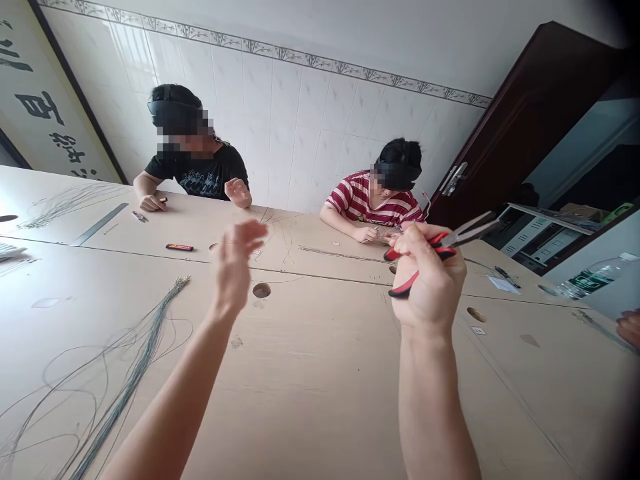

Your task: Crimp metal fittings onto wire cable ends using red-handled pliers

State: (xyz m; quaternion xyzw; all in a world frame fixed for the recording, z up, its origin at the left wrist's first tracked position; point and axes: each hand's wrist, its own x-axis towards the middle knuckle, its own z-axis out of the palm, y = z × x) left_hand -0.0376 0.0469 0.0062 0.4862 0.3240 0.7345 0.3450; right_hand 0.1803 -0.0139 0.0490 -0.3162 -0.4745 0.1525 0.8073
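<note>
From where I stand I count one pair of pliers (451, 241), with red and black handles, up in the air above the table (310, 380), gripped in the wearer's right hand (434, 283). That hand is closed round the handles, the thumb laid along the near side. The left hand (237, 260) is raised too, loosely open with its fingers lightly bent, and I see nothing in it. The pliers' slim tips aim forward and off to the right, slightly parted; their long axis runs slantwise, the handle ends low on the left, the tips high on the right, cutting across the line of the forearm. I make out three bundles of thin cords on the table: a large greenish-grey bundle (150, 343) on the near left, its gathered end pointing away from the wearer, a paler bundle (65, 203) at the far left, and a small bundle (600, 325) by the right edge. There is one red-and-black slim object (179, 247) and one clear bottle (595, 279). Two people sit across the table, one in a black shirt (213, 173), one in a striped shirt (354, 197).
</note>
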